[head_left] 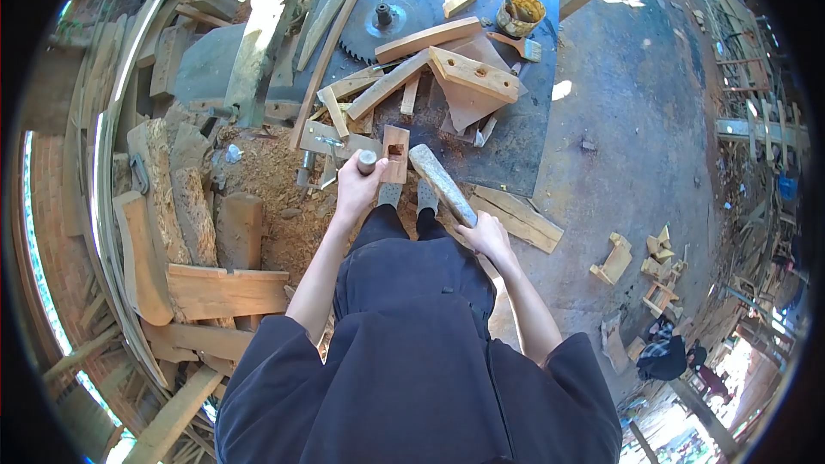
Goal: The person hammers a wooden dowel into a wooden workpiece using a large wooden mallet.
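My left grip (359, 179) is wrapped around a chisel handle (367, 161) set beside the mortised wood block (395, 153) at the near edge of the dark metal sheet (524, 133), while my right grip (485, 232) clasps a wooden mallet (440, 182).

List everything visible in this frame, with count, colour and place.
wooden block with mortise hole: one, tan, by the feet
chisel: one, grey-topped, in left grip
mallet: one, pale wood, in right grip
circular saw blade: one, dark grey, on the bench
tin with brush: one, yellowish, far bench side
offcuts: several, tan, on the bench
planks: several, brown, left floor
left hand: one, around chisel
right hand: one, around mallet handle
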`<action>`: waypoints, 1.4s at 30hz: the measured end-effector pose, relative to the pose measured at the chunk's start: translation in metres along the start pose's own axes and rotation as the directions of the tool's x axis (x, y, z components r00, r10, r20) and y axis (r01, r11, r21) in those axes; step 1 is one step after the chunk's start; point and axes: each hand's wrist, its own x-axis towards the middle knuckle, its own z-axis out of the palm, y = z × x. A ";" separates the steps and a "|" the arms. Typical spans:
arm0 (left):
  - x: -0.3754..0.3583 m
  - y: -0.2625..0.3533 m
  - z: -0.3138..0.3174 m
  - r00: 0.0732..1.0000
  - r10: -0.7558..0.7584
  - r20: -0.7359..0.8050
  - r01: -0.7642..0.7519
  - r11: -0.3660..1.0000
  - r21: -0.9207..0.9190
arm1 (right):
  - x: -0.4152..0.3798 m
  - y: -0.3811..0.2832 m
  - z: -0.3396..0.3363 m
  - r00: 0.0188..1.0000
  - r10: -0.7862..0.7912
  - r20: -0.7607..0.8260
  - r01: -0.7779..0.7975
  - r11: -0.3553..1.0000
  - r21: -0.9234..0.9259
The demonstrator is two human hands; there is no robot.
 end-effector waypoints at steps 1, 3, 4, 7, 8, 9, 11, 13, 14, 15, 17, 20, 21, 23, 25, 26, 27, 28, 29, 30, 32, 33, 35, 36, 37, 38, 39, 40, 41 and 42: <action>-0.001 0.014 -0.008 0.999 -0.003 0.044 0.011 0.987 -0.160 | 0.004 0.004 0.010 1.000 -0.010 -0.028 0.010 1.000 0.002; -0.005 0.044 -0.022 0.997 0.021 0.074 -0.003 0.971 -0.238 | 0.002 0.000 0.020 0.998 -0.013 -0.064 0.013 1.000 0.007; -0.005 0.055 -0.029 0.994 0.079 0.081 -0.051 0.951 -0.305 | -0.008 -0.014 0.016 0.999 0.039 -0.025 -0.038 0.999 0.027; 0.009 0.058 -0.037 0.982 0.153 0.110 -0.091 0.895 -0.436 | -0.015 -0.022 0.033 0.995 0.087 -0.046 -0.085 0.995 0.048; 0.015 0.058 -0.037 0.976 0.196 0.092 -0.133 0.879 -0.457 | -0.013 -0.020 0.044 0.992 0.076 -0.098 -0.072 0.996 0.049; 0.022 0.057 -0.036 0.968 0.240 0.075 -0.176 0.860 -0.478 | -0.016 -0.023 0.051 0.991 0.087 -0.106 -0.080 0.995 0.062; 0.037 0.054 -0.031 0.963 0.248 0.106 -0.166 0.855 -0.491 | -0.018 -0.028 0.061 0.987 0.128 -0.100 -0.116 0.986 0.121; 0.051 0.047 -0.025 0.930 0.336 0.150 -0.246 0.870 -0.427 | -0.032 -0.045 0.063 0.979 0.172 -0.109 -0.155 0.977 0.147; 0.055 0.045 -0.021 0.934 0.312 0.174 -0.205 0.868 -0.453 | -0.036 -0.053 0.063 0.974 0.199 -0.110 -0.182 0.971 0.154; 0.056 0.046 -0.021 0.926 0.323 0.194 -0.208 0.867 -0.453 | -0.034 -0.053 0.069 0.970 0.211 -0.118 -0.189 0.966 0.174; 0.057 0.048 -0.020 0.914 0.341 0.219 -0.242 0.893 -0.379 | -0.031 -0.050 0.084 0.967 0.202 -0.158 -0.179 0.972 0.150; 0.064 0.036 -0.012 0.895 0.396 0.204 -0.299 0.874 -0.384 | -0.029 -0.049 0.095 0.957 0.214 -0.194 -0.183 0.969 0.166; 0.064 0.037 -0.012 0.889 0.403 0.219 -0.302 0.873 -0.383 | -0.030 -0.051 0.096 0.955 0.223 -0.197 -0.188 0.965 0.182; 0.062 0.039 -0.009 0.919 0.334 0.211 -0.229 0.885 -0.405 | -0.030 -0.053 0.098 0.959 0.236 -0.160 -0.201 0.957 0.210; 0.056 0.034 -0.011 0.922 0.308 0.234 -0.203 0.900 -0.385 | -0.037 -0.053 0.108 0.956 0.247 -0.156 -0.210 0.952 0.221; 0.058 0.033 -0.008 0.924 0.326 0.201 -0.230 0.892 -0.389 | -0.037 -0.054 0.110 0.955 0.242 -0.168 -0.204 0.955 0.216; 0.058 0.032 -0.006 0.925 0.342 0.166 -0.256 0.883 -0.394 | -0.037 -0.054 0.111 0.954 0.247 -0.169 -0.208 0.953 0.222; 0.059 0.032 -0.004 0.923 0.344 0.171 -0.256 0.882 -0.395 | -0.037 -0.055 0.112 0.954 0.248 -0.170 -0.206 0.951 0.232; 0.059 0.032 -0.003 0.923 0.355 0.150 -0.276 0.880 -0.386 | -0.037 -0.055 0.111 0.953 0.248 -0.171 -0.204 0.949 0.239; 0.058 0.031 -0.002 0.923 0.363 0.128 -0.294 0.879 -0.376 | -0.037 -0.055 0.111 0.953 0.251 -0.171 -0.207 0.948 0.240; 0.054 0.030 -0.002 0.933 0.326 0.150 -0.246 0.886 -0.394 | -0.037 -0.056 0.111 0.952 0.251 -0.174 -0.207 0.949 0.239; 0.054 0.030 -0.002 0.942 0.291 0.169 -0.201 0.889 -0.410 | -0.037 -0.057 0.109 0.952 0.251 -0.175 -0.207 0.949 0.236; 0.060 0.031 0.004 0.937 0.313 0.154 -0.223 0.877 -0.427 | -0.029 -0.058 0.101 0.953 0.255 -0.167 -0.214 0.950 0.226; 0.059 0.031 0.005 0.935 0.321 0.149 -0.230 0.870 -0.435 | -0.029 -0.058 0.101 0.953 0.254 -0.167 -0.214 0.951 0.225; 0.060 0.031 0.005 0.936 0.321 0.148 -0.230 0.870 -0.436 | -0.028 -0.057 0.101 0.953 0.254 -0.167 -0.212 0.949 0.233; 0.061 0.030 0.005 0.934 0.330 0.135 -0.242 0.864 -0.441 | -0.028 -0.057 0.102 0.953 0.254 -0.167 -0.210 0.947 0.242; 0.061 0.030 0.005 0.933 0.340 0.123 -0.254 0.858 -0.447 | -0.028 -0.057 0.102 0.952 0.255 -0.167 -0.211 0.947 0.241; 0.060 0.030 0.005 0.933 0.339 0.123 -0.253 0.858 -0.448 | -0.029 -0.057 0.102 0.953 0.254 -0.168 -0.211 0.948 0.239; 0.060 0.031 0.005 0.936 0.329 0.128 -0.241 0.861 -0.449 | -0.028 -0.057 0.101 0.953 0.252 -0.169 -0.209 0.949 0.238; 0.060 0.031 0.004 0.938 0.319 0.133 -0.230 0.863 -0.449 | -0.028 -0.057 0.101 0.953 0.252 -0.169 -0.209 0.949 0.237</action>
